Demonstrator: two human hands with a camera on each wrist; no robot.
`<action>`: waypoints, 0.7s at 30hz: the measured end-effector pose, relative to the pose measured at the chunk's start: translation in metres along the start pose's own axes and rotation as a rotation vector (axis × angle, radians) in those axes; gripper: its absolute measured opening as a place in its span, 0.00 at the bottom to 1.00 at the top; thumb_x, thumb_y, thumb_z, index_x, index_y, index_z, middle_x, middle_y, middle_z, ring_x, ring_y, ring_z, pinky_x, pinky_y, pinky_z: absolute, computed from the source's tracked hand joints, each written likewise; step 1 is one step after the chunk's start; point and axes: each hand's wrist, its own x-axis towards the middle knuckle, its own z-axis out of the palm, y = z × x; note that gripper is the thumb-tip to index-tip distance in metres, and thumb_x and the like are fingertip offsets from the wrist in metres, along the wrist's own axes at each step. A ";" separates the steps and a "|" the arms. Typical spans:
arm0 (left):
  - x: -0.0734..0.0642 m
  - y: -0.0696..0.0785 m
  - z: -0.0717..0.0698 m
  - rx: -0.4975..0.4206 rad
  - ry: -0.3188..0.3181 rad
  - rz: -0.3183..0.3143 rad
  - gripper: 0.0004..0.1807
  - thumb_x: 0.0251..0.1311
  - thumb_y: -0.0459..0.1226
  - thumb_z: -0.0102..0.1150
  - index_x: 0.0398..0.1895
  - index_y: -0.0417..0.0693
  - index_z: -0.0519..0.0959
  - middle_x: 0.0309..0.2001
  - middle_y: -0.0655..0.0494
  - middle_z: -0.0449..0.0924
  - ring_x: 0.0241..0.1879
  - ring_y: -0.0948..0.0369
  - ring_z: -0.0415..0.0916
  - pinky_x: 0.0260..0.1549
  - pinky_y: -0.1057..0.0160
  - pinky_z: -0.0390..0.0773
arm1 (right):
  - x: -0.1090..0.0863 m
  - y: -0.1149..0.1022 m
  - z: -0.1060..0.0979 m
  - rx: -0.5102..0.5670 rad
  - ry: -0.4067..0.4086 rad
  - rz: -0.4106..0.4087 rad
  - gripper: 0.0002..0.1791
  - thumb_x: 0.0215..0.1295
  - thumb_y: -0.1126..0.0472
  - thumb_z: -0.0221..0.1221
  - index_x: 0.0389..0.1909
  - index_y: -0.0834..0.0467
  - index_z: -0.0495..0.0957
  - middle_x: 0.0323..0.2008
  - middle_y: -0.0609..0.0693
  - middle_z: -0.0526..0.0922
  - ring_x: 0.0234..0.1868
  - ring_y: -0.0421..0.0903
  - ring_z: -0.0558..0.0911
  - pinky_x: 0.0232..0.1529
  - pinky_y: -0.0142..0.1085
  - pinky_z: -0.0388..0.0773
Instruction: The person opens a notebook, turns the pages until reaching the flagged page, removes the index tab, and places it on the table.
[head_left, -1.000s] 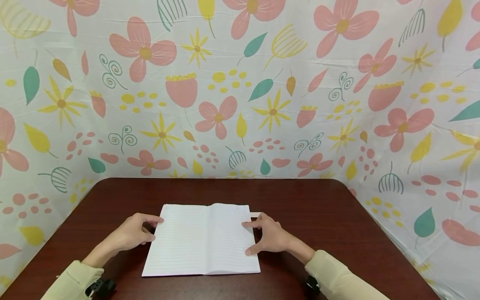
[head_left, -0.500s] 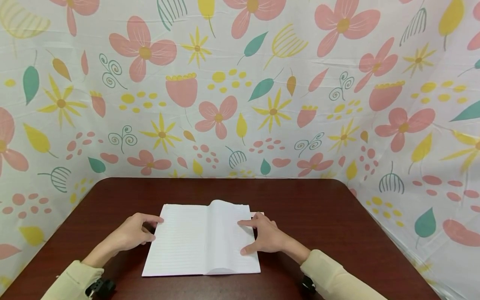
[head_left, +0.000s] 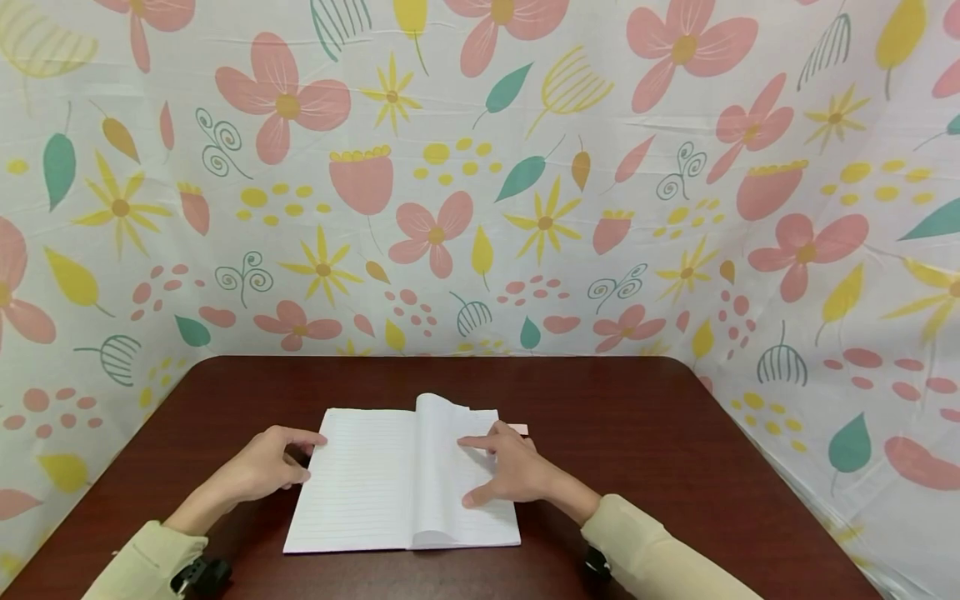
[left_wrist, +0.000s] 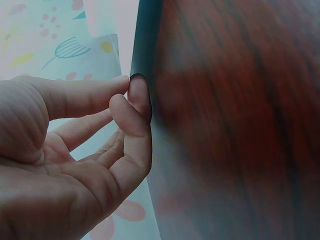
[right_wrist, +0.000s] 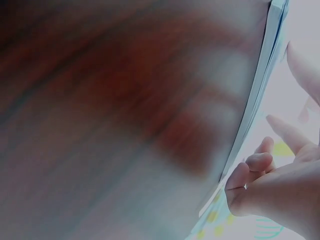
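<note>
An open lined notebook [head_left: 367, 483] lies on the dark wooden table, its spine running away from me. At its left edge is my left hand [head_left: 258, 467], index fingertip on the page border and thumb at the side; the left wrist view shows these fingers [left_wrist: 85, 95] at the edge. My right hand [head_left: 517, 467] lies over the right half, index finger and thumb stretched apart on the paper. Ahead of those two fingers a page [head_left: 437, 467] bulges up in a curl beside the spine. The right wrist view shows the notebook's thick edge [right_wrist: 255, 95] next to the right hand [right_wrist: 285, 180].
A pale strip [head_left: 519, 429] sticks out past the notebook's upper right edge. The brown table [head_left: 630, 417] reaches back to a flower-printed cloth [head_left: 465, 208], which hangs behind and along both sides.
My right hand has slid left across the right half, and the page has buckled into a taller curl toward the spine. More of the pale strip shows. My left hand keeps its place.
</note>
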 end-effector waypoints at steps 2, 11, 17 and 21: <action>0.000 0.000 0.000 0.001 0.001 -0.003 0.26 0.58 0.20 0.67 0.62 0.29 0.80 0.47 0.45 0.77 0.23 0.55 0.73 0.23 0.61 0.71 | 0.002 -0.002 0.002 -0.005 0.003 -0.002 0.45 0.47 0.47 0.83 0.69 0.54 0.81 0.37 0.48 0.70 0.37 0.41 0.65 0.38 0.42 0.60; 0.002 -0.002 0.000 0.016 0.014 0.005 0.26 0.57 0.20 0.68 0.62 0.29 0.80 0.46 0.44 0.78 0.22 0.55 0.74 0.23 0.61 0.73 | 0.011 -0.011 0.006 -0.004 -0.006 0.000 0.46 0.47 0.46 0.83 0.70 0.53 0.80 0.38 0.47 0.70 0.38 0.41 0.66 0.38 0.42 0.59; 0.002 -0.004 0.000 -0.001 0.000 0.017 0.26 0.58 0.20 0.67 0.62 0.29 0.80 0.47 0.44 0.77 0.23 0.55 0.73 0.23 0.61 0.73 | 0.017 -0.021 0.011 0.007 -0.025 -0.004 0.47 0.48 0.47 0.83 0.71 0.53 0.79 0.39 0.48 0.71 0.40 0.41 0.67 0.38 0.41 0.60; 0.002 -0.004 0.000 -0.002 0.001 0.017 0.26 0.58 0.20 0.67 0.62 0.29 0.80 0.47 0.44 0.77 0.23 0.55 0.74 0.23 0.61 0.73 | 0.021 -0.028 0.014 0.010 -0.025 -0.005 0.47 0.47 0.46 0.84 0.71 0.52 0.79 0.39 0.48 0.71 0.39 0.40 0.67 0.37 0.40 0.62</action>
